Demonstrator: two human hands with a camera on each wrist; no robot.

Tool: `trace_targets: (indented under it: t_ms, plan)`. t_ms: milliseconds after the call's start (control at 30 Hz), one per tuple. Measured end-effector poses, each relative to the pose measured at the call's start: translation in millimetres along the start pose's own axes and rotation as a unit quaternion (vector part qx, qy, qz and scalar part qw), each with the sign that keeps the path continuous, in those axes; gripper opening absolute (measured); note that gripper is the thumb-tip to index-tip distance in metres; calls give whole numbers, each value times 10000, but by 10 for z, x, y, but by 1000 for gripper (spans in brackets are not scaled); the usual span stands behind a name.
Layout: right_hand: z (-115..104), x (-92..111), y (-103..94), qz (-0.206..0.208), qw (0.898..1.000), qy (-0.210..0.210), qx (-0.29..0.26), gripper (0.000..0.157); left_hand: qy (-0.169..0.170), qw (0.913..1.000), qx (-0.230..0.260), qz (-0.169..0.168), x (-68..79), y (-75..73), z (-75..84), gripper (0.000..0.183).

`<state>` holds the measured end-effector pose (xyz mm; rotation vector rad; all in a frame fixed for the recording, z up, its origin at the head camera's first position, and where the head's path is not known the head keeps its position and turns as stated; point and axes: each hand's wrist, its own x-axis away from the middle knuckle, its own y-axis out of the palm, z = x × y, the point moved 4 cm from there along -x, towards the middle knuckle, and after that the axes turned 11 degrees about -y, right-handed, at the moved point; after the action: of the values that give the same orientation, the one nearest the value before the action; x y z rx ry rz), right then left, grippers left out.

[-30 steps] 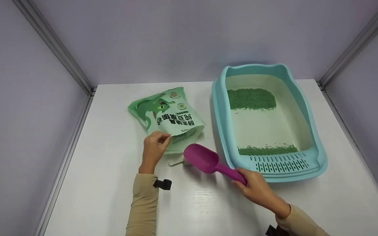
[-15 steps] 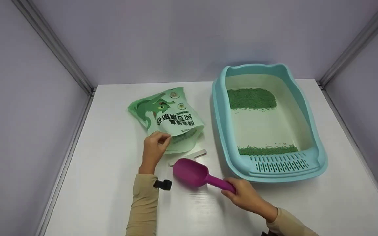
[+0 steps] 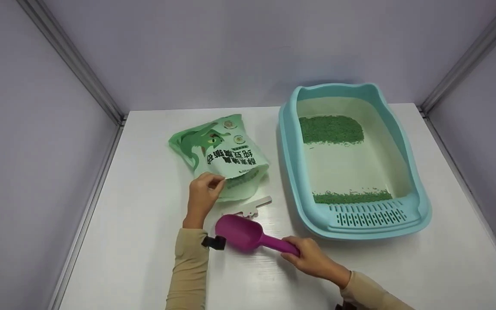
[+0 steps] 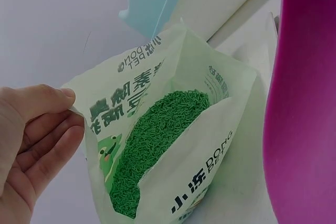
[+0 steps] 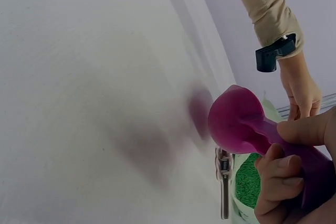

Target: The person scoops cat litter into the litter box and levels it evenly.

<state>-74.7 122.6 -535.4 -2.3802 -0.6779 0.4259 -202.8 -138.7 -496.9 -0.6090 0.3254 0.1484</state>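
My left hand (image 3: 203, 196) pinches the torn upper edge of a pale green cat litter bag (image 3: 226, 150) lying on the table. In the left wrist view the bag's mouth gapes, with green litter pellets (image 4: 160, 129) inside. My right hand (image 3: 310, 257) grips the handle of a magenta litter scoop (image 3: 239, 231). The scoop's bowl points left, in front of the bag's mouth and near my left wrist; its visible inside shows bare magenta. Its shadow falls on the table in the right wrist view.
A blue litter box (image 3: 292, 172) stands at the right, with green pellets (image 3: 333, 129) at its back and a strip by the slotted front ledge. A slim white tool (image 3: 248, 209) with a wider, patterned middle lies between bag and scoop. Walls enclose the table's back and sides.
My right hand has drawn the scoop left and toward me, away from the bag's mouth, uncovering the white tool. The left hand and bag hold their place.
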Motion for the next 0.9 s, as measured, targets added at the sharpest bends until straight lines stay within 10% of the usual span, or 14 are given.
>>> trace_targets:
  t_ms: [900]
  plan:
    - [286,-112,272,78,9925,-600,1067,19,86,9993,309,-175,18,-4,-17,9]
